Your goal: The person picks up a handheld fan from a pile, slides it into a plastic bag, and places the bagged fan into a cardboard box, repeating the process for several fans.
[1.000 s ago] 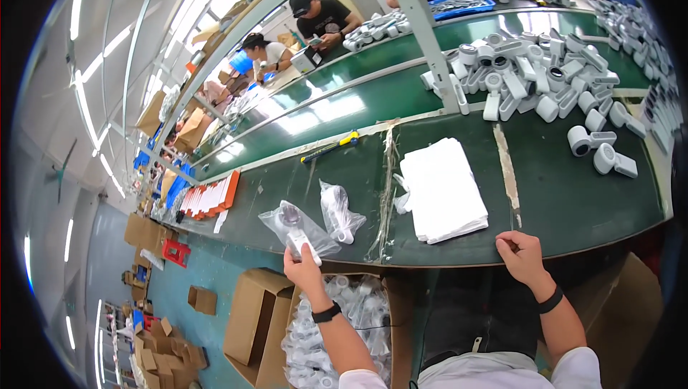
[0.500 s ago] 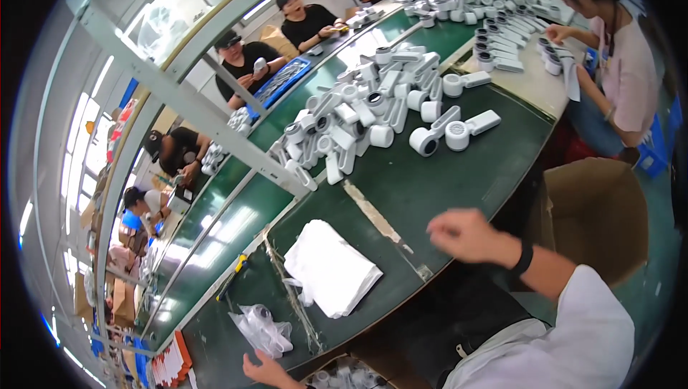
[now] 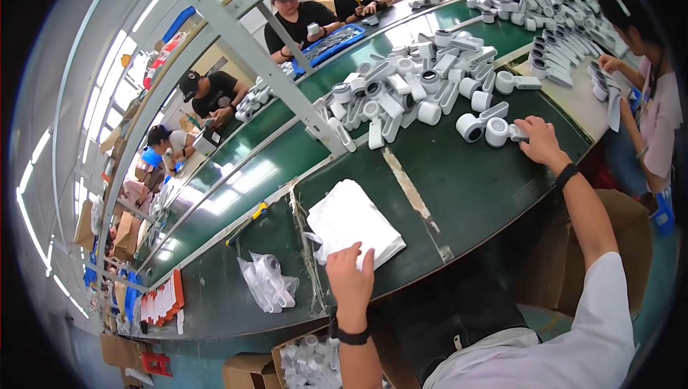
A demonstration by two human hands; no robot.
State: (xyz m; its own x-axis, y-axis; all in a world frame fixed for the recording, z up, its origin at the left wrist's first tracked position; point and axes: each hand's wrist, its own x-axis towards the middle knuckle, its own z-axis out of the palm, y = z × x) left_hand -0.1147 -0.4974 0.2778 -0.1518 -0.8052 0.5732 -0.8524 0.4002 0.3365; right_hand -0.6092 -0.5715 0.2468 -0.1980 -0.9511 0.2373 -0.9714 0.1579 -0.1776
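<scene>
My right hand [image 3: 542, 142] reaches out over the green bench. Its fingers are closed round the handle of a white round-headed device [image 3: 497, 131] with a perforated face, which lies on the bench. A second white device [image 3: 471, 126] lies just left of it, dark ring outward. My left hand [image 3: 349, 274] is at the near edge of a stack of thin white bags or sheets [image 3: 351, 220], thumb and fingers apart; whether it touches the stack is hard to tell. Left of the stack rests a clear bag [image 3: 269, 281] with a white device inside.
A large heap of white devices [image 3: 401, 84] covers the bench's far middle. A screwdriver-like yellow-handled tool [image 3: 259, 210] lies left. Metal shelf posts [image 3: 251, 52] rise at the far side. Below the edge stands a box of bagged devices [image 3: 312, 360]. A co-worker [image 3: 648, 95] sits right.
My right hand has moved away and right onto a device's handle. My left hand has come up and right from the lower edge to the white stack. The view has shifted.
</scene>
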